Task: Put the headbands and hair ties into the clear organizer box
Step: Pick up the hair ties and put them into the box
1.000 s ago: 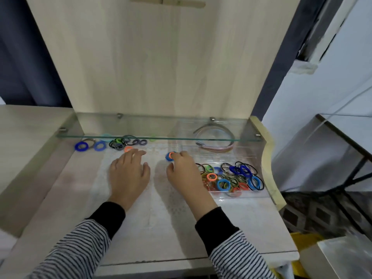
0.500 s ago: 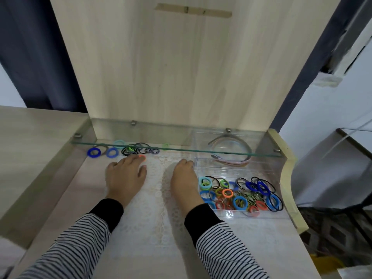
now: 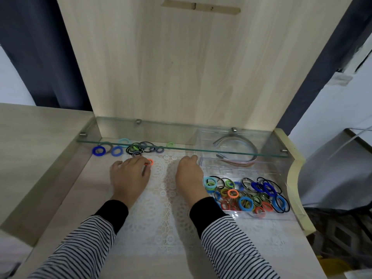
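Note:
The clear organizer box (image 3: 284, 179) stands at the right. Headbands (image 3: 236, 150) lie in its back compartment and several coloured hair ties (image 3: 246, 195) fill the front one. Loose hair ties (image 3: 141, 149) lie in a row under the glass shelf, among them two blue ones (image 3: 99, 151). My left hand (image 3: 129, 177) rests on the lace mat, its curled fingertips on an orange hair tie (image 3: 150, 162). My right hand (image 3: 189, 177) lies knuckles up with curled fingertips at the box's near-left corner. Its palm side is hidden.
A glass shelf (image 3: 201, 151) runs low across the back, over the loose ties and the headbands. A tall wooden panel (image 3: 181, 67) rises behind it. The white lace mat (image 3: 161, 218) covers the desk's middle. The desk's raised edge (image 3: 291, 174) borders the box.
My left fingers have closed onto the orange tie. The blue tie seen at my right fingertips one second ago is out of sight. My right hand has shifted to the box's corner.

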A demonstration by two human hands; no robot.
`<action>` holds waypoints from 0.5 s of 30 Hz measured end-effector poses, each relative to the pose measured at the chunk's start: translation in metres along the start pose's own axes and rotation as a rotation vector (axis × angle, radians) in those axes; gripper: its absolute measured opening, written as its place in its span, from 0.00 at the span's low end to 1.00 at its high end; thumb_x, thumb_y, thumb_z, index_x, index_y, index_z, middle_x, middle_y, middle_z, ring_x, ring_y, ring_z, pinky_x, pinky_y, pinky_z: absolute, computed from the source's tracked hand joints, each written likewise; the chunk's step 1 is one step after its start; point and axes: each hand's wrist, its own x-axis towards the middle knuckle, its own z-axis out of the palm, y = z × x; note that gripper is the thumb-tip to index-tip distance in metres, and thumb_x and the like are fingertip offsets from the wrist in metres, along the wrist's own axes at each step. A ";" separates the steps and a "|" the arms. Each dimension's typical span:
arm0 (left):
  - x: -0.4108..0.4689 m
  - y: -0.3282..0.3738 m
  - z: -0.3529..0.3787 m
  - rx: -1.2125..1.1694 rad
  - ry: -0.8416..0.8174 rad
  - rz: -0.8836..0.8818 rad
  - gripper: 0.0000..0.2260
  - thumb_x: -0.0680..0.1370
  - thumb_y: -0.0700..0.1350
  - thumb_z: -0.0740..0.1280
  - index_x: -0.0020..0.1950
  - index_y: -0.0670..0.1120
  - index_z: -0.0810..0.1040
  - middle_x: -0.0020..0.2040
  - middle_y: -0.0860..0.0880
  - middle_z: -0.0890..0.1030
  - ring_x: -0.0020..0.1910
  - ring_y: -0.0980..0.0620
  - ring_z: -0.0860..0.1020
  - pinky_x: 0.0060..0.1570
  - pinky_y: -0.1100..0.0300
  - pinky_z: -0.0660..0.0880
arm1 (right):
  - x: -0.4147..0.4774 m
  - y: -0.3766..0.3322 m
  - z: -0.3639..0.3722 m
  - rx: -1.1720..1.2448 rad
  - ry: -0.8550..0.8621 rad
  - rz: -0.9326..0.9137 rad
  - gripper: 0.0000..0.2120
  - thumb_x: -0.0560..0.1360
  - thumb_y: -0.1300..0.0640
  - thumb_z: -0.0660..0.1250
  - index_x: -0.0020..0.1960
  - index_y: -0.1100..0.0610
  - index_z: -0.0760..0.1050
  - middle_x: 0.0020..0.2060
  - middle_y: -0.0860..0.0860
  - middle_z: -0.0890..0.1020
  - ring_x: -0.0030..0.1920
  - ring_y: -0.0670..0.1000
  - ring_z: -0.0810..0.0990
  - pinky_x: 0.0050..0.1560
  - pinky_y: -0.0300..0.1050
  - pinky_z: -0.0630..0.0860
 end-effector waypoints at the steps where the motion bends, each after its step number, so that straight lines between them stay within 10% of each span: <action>1: 0.000 0.000 0.000 0.001 0.001 0.007 0.12 0.76 0.54 0.58 0.49 0.54 0.81 0.48 0.57 0.83 0.47 0.55 0.81 0.49 0.53 0.61 | 0.000 -0.001 -0.001 0.000 -0.013 -0.006 0.21 0.76 0.67 0.61 0.67 0.66 0.64 0.66 0.61 0.65 0.61 0.58 0.74 0.57 0.50 0.76; 15: -0.002 0.003 0.000 -0.027 0.001 0.033 0.03 0.78 0.46 0.66 0.47 0.52 0.79 0.46 0.55 0.82 0.46 0.51 0.80 0.52 0.51 0.63 | -0.004 -0.007 -0.012 0.069 -0.082 -0.020 0.16 0.78 0.65 0.58 0.65 0.61 0.68 0.65 0.61 0.68 0.61 0.58 0.74 0.59 0.48 0.73</action>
